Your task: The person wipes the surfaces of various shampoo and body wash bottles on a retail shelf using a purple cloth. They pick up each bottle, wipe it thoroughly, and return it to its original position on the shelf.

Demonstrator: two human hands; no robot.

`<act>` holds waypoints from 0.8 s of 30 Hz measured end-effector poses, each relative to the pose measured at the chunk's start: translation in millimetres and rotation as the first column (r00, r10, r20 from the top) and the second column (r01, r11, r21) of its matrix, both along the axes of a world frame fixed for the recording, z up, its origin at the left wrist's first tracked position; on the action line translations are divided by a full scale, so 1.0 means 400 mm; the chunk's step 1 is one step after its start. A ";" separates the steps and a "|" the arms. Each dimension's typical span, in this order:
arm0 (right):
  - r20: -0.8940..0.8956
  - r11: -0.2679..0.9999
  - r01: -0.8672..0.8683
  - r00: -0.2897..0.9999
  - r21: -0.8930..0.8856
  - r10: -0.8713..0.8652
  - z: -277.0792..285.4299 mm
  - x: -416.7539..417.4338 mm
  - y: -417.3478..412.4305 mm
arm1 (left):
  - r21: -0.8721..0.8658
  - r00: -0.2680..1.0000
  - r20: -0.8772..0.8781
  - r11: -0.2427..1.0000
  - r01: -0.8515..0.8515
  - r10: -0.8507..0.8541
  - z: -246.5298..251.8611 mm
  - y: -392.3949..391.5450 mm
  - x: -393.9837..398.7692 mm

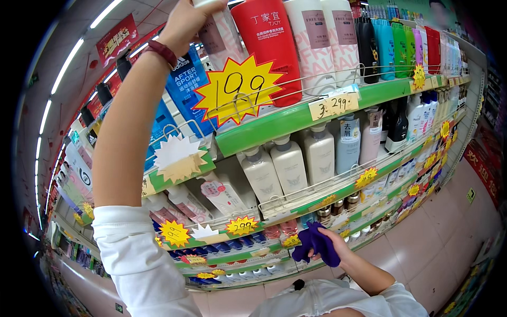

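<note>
My left hand (187,24) reaches up to the top shelf, its fingers around the cap end of a white and pink plastic bottle (222,41), which leans slightly. Just right of that bottle stands a big red TJOY shampoo bottle (273,51). A yellow starburst price card (239,90) hides the lower part of both. To the left are blue Adidas body-wash bottles (186,85). Lower down, in front of my body, my right hand (339,246) grips a crumpled purple cloth (317,243), apart from the shelves. The top of my left hand is cut by the frame edge.
A thin wire guard rail (332,72) runs along the top shelf's green front edge (273,126). White pump bottles (291,168) fill the shelf below. More white and pink bottles (344,43) stand to the right. Pinkish floor tiles (424,237) lie at right.
</note>
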State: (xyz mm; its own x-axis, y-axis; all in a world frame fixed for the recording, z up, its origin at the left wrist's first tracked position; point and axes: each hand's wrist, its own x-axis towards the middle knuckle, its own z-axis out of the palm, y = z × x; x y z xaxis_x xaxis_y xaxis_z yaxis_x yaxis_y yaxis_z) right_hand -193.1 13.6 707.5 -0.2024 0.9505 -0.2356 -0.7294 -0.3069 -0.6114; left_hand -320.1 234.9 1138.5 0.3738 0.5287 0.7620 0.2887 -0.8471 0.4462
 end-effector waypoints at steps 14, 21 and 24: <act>-0.012 0.998 -0.067 0.998 0.006 0.067 -0.003 -0.030 0.014 | -0.212 0.989 -0.124 0.971 -0.105 0.080 -0.099 -0.011 0.014; 0.000 0.998 -0.057 0.998 -0.009 0.057 -0.016 -0.042 0.011 | -0.198 0.990 -0.110 0.974 -0.114 0.093 -0.103 -0.008 0.004; 0.000 0.998 -0.064 0.998 -0.010 0.064 -0.019 -0.047 0.010 | -0.099 0.990 -0.118 0.991 -0.094 0.082 -0.105 0.007 0.012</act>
State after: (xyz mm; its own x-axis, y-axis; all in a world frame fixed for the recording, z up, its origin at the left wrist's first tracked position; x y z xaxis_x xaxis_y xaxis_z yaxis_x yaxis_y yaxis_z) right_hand -211.8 17.8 699.8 -0.2625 0.9334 -0.2448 -0.7077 -0.3586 -0.6087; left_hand -315.2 237.8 1096.5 0.4033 0.6377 0.6563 0.4141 -0.7667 0.4906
